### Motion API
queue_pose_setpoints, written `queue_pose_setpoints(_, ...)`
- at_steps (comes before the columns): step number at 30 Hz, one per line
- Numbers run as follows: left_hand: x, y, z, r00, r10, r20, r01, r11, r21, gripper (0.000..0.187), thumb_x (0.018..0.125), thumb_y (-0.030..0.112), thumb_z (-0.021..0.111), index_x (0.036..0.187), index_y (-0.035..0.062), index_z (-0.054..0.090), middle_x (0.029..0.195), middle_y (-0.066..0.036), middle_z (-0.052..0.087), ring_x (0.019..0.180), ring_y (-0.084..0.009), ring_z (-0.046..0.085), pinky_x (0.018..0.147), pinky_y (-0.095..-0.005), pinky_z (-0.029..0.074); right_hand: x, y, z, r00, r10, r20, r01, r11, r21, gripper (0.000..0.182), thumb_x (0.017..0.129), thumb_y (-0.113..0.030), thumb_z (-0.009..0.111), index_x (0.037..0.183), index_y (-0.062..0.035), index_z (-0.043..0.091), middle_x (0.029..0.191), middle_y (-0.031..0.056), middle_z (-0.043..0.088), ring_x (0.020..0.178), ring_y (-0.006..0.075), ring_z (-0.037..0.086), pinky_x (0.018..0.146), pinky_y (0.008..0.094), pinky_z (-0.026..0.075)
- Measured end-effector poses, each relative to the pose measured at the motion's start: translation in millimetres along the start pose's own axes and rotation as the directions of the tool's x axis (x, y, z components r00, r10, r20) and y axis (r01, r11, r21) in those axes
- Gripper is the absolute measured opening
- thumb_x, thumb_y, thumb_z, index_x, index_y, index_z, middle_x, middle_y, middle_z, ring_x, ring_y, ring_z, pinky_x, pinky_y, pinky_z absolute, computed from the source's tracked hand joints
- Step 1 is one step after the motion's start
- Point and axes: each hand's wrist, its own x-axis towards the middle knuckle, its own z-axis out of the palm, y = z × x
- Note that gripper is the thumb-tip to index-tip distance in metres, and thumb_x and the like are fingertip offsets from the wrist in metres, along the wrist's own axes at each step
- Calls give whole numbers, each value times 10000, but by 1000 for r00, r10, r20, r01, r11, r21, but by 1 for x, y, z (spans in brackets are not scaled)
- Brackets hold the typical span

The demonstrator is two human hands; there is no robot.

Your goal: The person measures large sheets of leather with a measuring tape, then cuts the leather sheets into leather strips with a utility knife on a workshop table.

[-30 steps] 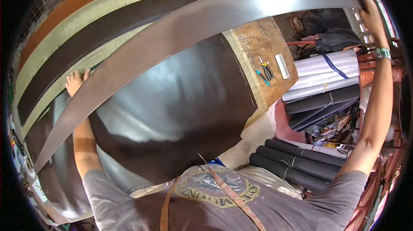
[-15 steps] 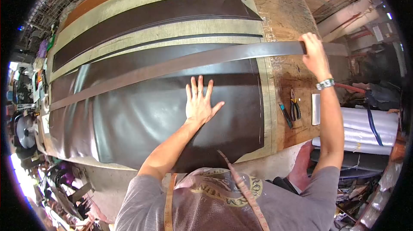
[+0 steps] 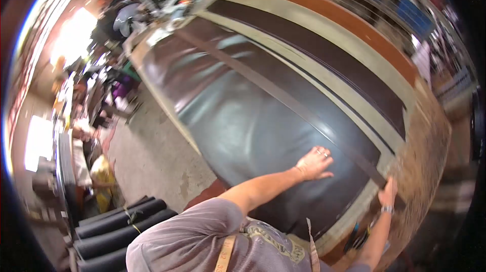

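A sheet of dark brown leather [image 3: 238, 105] covers much of the worktable, with wrinkles toward its far left. Diagonally across it runs a long, flat brown straightedge [image 3: 283, 97]. My right hand [image 3: 389, 193] is closed around this straightedge near its right end, by the table's right side. Over the leather, on the near side of the straightedge, is my left hand [image 3: 314, 163], with nothing in it. Its fingers are loosely bent and the thumb points away from them. Pliers [image 3: 362, 236] lie beside my right forearm, partly hidden by it.
Another dark leather strip [image 3: 314, 51] lies farther back on the table, with an orange-brown strip [image 3: 344, 24] along the far edge. Black rolls [image 3: 121, 226] are stacked at lower left beside the concrete floor [image 3: 157, 155]. A tape measure [image 3: 225, 251] hangs around my neck.
My view has swung to the left. My left hand, flat on the leather before, now has bent fingers. The straightedge now lies nearer my body, still in my right hand.
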Motion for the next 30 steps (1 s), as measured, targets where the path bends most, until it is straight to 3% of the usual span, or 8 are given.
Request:
queue_pose_setpoints(8, -150, -57, -112, 905, -419, -74, 420, 908, -2, 453, 805, 358, 808, 1090, 38, 660, 1287, -190, 594, 1269, -388, 530, 1090, -515, 421, -43, -62, -34, 959, 195, 203, -217, 972, 89, 578, 793, 155, 544, 1338, -30, 489, 1414, 210, 519, 1382, 397, 443, 1131, 545, 369)
queue_pose_setpoints(14, -341, -160, -176, 368, -723, -585, 909, 412, 63, 831, 826, 504, 808, 1373, -42, 501, 1460, -340, 425, 1393, -477, 377, 1161, -566, 321, -69, -46, 10, 984, 98, -146, -77, 987, 142, 531, 877, 84, 557, 1403, 16, 556, 1363, 241, 619, 1280, 403, 578, 1081, 482, 463)
queue_pose_setpoints(16, -369, -201, -180, 363, -669, -648, 931, 246, 268, 904, 817, 646, 754, 1310, -82, 542, 1345, -375, 507, 1300, -506, 454, 1099, -560, 378, -89, -173, -58, 903, 424, -68, -401, 889, 221, 498, 977, -177, 606, 1436, 2, 540, 1406, 216, 602, 1282, 377, 580, 1104, 448, 452)
queue_pose_setpoints(18, -351, -229, -189, 276, -782, -558, 933, 78, 352, 844, 784, 720, 728, 1081, -66, 649, 1202, -299, 603, 1115, -456, 574, 974, -536, 463, -114, -221, -7, 818, 413, -400, -385, 910, 151, 483, 867, -196, 663, 1283, 42, 606, 1253, 275, 649, 1166, 436, 607, 1027, 499, 475)
queue_pose_setpoints(21, -332, -230, -191, 232, -850, -472, 962, 130, 238, 755, 834, 495, 796, 1272, -92, 613, 1231, -324, 602, 1266, -440, 474, 1042, -538, 423, -148, -262, 44, 706, 542, -457, -618, 786, -22, 614, 878, -337, 695, 1355, 15, 534, 1309, 256, 592, 1242, 446, 534, 1044, 543, 438)
queue_pose_setpoints(24, -298, -224, -207, 160, -905, -394, 954, 38, 299, 620, 853, 391, 803, 1141, -129, 624, 1184, -300, 638, 1176, -385, 543, 992, -520, 458, -158, -270, 55, 637, 660, -399, -703, 709, 51, 684, 879, -388, 719, 1389, 14, 502, 1325, 261, 576, 1247, 443, 533, 1057, 545, 424)
queue_pose_setpoints(27, -347, -279, -193, 87, -925, -371, 851, 262, -455, 481, 881, 309, 796, 1049, -107, 625, 947, -202, 669, 798, -273, 625, 723, -415, 540, -147, -278, 44, 540, 796, -271, -771, 598, 218, 709, 869, -415, 739, 1380, 21, 513, 1304, 281, 586, 1222, 456, 550, 1066, 539, 415)
queue_pose_setpoints(30, -331, -259, -227, -77, -993, 85, 605, -114, -788, 350, 893, 220, 790, 978, -73, 617, 764, -99, 611, 492, -166, 486, 453, -307, 442, -150, -260, 43, 494, 854, -165, -794, 520, 315, 620, 867, -439, 746, 1238, 34, 598, 1182, 286, 648, 1137, 453, 607, 997, 530, 455)
